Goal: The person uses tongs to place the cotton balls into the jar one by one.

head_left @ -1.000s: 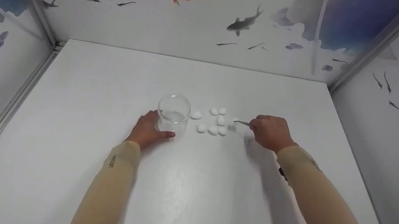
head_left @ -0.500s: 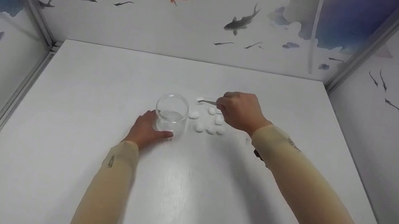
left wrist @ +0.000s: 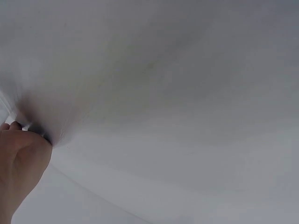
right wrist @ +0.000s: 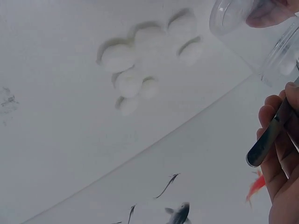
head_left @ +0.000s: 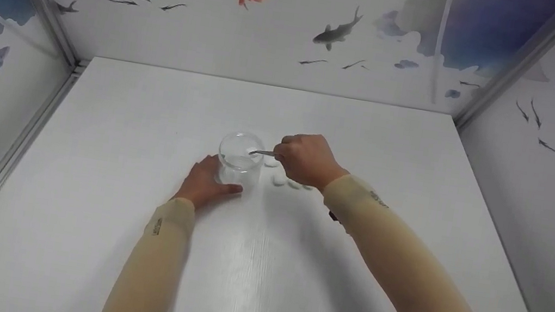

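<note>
My left hand [head_left: 203, 183] holds a clear, round, wide-mouthed jar [head_left: 238, 176] on the table, thumb at its front and fingers around its left side. In the right hand [head_left: 308, 158] a pair of metal tweezers [head_left: 266, 152] is pinched, its tips over the jar's mouth. A pale cotton ball [right wrist: 288, 63] shows at the mouth by the tweezers in the right wrist view. Several more white cotton balls [right wrist: 117, 57] lie loose to the jar's right, partly hidden by the right hand in the head view. The left wrist view catches only part of the left hand [left wrist: 23, 163].
A white table [head_left: 129, 266] carries everything. Upright panels printed with fish [head_left: 334, 31] enclose its back and both sides. The right forearm, in a beige sleeve [head_left: 403, 268], reaches across the right half of the table and casts a shadow.
From the right of the cotton balls, my right hand has swung left with the tweezers, passing behind them, and their tips are now over the jar's mouth. The left hand and jar stay put.
</note>
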A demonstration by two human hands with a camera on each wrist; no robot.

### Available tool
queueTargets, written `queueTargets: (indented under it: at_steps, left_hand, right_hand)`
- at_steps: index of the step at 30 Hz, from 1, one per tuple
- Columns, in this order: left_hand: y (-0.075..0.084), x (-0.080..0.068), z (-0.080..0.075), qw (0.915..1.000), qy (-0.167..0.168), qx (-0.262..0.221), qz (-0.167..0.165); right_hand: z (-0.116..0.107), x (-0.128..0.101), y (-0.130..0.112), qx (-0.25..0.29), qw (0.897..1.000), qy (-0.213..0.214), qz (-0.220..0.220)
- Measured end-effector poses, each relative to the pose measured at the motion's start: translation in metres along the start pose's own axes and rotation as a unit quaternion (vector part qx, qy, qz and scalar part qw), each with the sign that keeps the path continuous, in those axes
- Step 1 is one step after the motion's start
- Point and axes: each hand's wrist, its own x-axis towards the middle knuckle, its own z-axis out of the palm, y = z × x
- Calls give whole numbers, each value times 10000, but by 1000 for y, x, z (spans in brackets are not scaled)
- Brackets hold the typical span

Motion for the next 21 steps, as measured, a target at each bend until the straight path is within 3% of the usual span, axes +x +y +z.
queueTargets:
  at_steps: [11, 16, 21]
  left_hand:
    - [0, -2, -1, 9998, -64, -152, -138]
    - [-1, -3, -1, 9999, -106, -69, -12]
    - [-5, -1, 0, 9999, -114, -82, -42]
  right_hand:
    - [-6, -12, 12, -13, 9999, 158, -10]
    - [-15, -41, 36, -5, 9991, 389, 184]
    - [-7, -83, 63, 42, 9986, 254, 459]
